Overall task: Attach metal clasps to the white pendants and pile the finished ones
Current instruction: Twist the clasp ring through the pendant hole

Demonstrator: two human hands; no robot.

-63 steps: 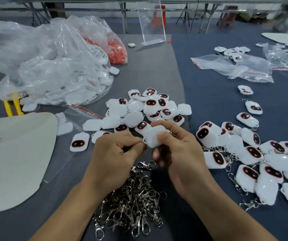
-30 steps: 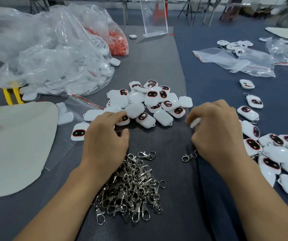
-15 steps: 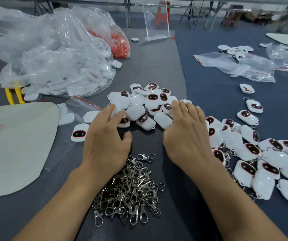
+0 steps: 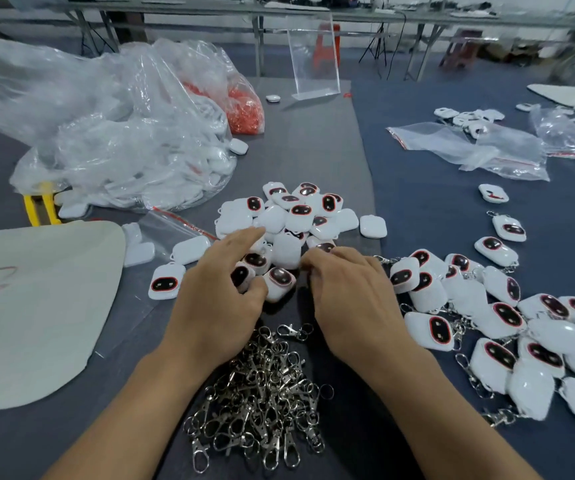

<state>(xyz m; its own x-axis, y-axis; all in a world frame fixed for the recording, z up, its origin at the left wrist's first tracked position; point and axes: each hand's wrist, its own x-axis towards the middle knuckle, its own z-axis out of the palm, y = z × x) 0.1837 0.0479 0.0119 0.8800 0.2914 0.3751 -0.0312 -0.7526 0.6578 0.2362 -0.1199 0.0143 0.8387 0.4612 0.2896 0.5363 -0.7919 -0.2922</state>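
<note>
Heaped at centre, white rounded plastic pendants with dark red-rimmed ovals [image 4: 296,216]. Over the heap's near edge, left hand [image 4: 220,299], fingers loosely spread, touching several. Just beside it, right hand [image 4: 352,299], fingers curled down, impossible to tell whether pinching anything. Nearer, tangled silver metal clasps [image 4: 262,393]. To the right, clasped pendants [image 4: 487,317] piled.

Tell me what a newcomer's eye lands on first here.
The left hand and right hand meet at the near edge of a heap of white pendants mid-table. Below them, between the forearms, lies a glinting tangle of metal clasps. To the right spread finished pendants with clasps; clear plastic bags bulge far left.
</note>
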